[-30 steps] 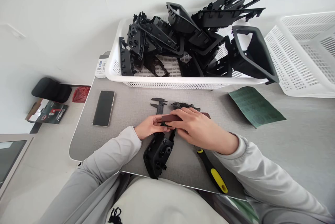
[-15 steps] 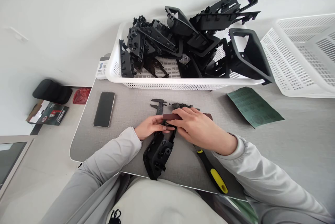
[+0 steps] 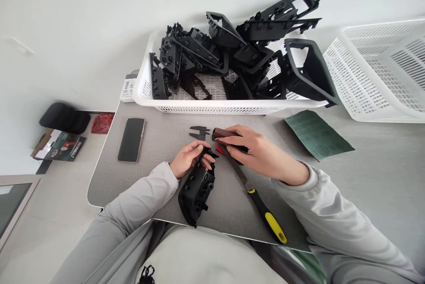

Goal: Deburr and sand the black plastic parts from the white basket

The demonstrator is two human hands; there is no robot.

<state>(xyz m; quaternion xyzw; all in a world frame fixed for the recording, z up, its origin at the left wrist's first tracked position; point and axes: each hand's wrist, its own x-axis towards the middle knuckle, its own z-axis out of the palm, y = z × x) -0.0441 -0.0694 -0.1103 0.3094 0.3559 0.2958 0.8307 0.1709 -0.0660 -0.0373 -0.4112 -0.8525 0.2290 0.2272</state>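
My left hand (image 3: 190, 158) is closed on the upper end of a black plastic part (image 3: 196, 189), which slants down toward the table's front edge. To its right, my right hand (image 3: 254, 149) grips a dark reddish-brown rolled strip (image 3: 226, 133), held apart from the part. A file with a black and yellow handle (image 3: 268, 217) lies on the table, its blade running up under my right hand. Something small and red (image 3: 219, 149) shows beside the blade. The dark caliper (image 3: 200, 133) lies just beyond my left hand.
Several black parts (image 3: 245, 51) fill a white basket (image 3: 212, 103) at the back of the table. Another white basket (image 3: 361, 76) stands to the right. A green sheet (image 3: 317, 135) lies right of centre, and a phone (image 3: 131, 140) and small white box (image 3: 129, 88) are at left.
My right hand has lifted the brown strip away from the black part, up and to the right. The part has turned slightly in my left hand. More of the file's blade shows.
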